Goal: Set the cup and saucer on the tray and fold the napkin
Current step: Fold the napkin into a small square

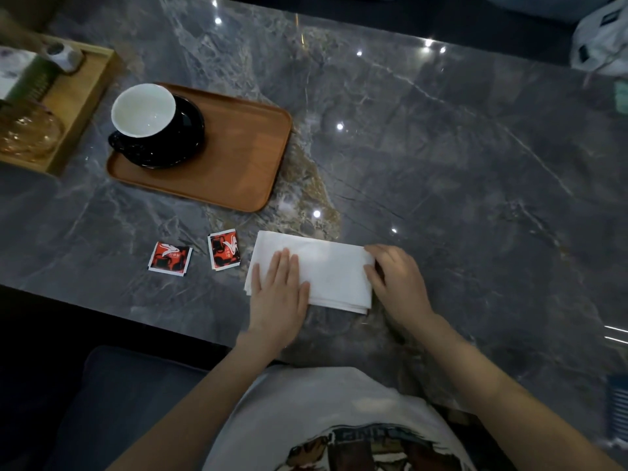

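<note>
Near edge of counter: napkin lies flat, already folded into a rectangle, long axis running left-right across the person's front. Left hand sits palm-down on the napkin's left end, fingers spread flat, holding nothing, just pinning. Right hand is at the right short edge, fingers curled w/ tips on that edge; a narrow pinch, looks like the grip for the next fold, tho can't tell if paper is lifted yet. So the key relation: free end lies right, pinned end left, and the right hand is nearer the edge to carry over, probably right-to-left along the long axis. Just left of napkin, two red sachets, clear of the fold path. Further back-left: tray w/ saucer on it, cup on saucer. That part looks done.
</note>
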The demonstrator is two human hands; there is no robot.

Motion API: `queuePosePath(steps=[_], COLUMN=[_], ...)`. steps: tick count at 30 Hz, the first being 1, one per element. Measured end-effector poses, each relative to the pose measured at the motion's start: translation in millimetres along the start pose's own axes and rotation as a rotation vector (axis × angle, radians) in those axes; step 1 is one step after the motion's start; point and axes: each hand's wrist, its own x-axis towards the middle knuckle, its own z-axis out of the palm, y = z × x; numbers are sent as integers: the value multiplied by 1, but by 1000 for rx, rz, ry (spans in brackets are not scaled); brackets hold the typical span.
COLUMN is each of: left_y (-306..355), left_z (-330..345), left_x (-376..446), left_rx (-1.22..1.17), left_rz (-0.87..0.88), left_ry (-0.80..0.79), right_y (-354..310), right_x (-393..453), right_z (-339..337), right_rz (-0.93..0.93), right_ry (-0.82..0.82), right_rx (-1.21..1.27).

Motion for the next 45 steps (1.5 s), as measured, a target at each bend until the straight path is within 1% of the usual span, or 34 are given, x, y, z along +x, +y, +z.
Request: queuePosePath(steps=[1,3,4,7,10,13,16,20,23,25,27,29,33,36,38,40,41,42,44,45], left_y=[7,20,25,31,32,31,29,23,19,17,18,20,35,48,53,52,51,49,44,42], left_z=[1,4,7,23,32,36,35,31,26,26,29,36,36,33,33,27,24,20,14,12], left_x=[0,-3,-5,-11,-16,-17,-17,-18,-19,-18,-18,-18,-16,-19,-21,-21,-20,-20,-20,-20], left_rx=[-13,-11,-13,-37,-88,-106,-110,-105,-154,-172,-140,-137,-290,-371,-523,-804,-960,-1090,-1224,-1261], left_rz=[22,69,76,19,-52,-39,-24,26,63,69,74,45,-111,-175,-256,-416,-497,-550,-575,-568], left_ry=[4,26,7,-3,-13,10,-4,-52,-79,-62,-27,61,235,363,429,416,404,403,413,402], right_y=[0,-1,-1,-1,-1,-1,-1,-3,-6,-10,-15,-21,-27,-33,-35,-36,-36,-37,-41,-45], right_x=[6,16,20,24,23,26,33,41,43,45,47,49,55,61,67,75,78,80,82,83], right_z=[-3,-7,-8,-9,-9,-10,-13,-19,-24,-28,-33,-37,-42,-45,-45,-40,-37,-33,-26,-22], right_rz=[17,64,80,48,41,49,124,322,480,577,645,666,637,597,580,587,557,496,327,256], right_ry=[-5,-76,-113,-162,-172,-188,-260,-402,-435,-433,-441,-459,-514,-539,-557,-535,-508,-478,-476,-512], right_rx=[-9,-76,-115,-176,-164,-112,92,384,637,785,919,973,958,1011,1094,1159,1127,1034,805,750])
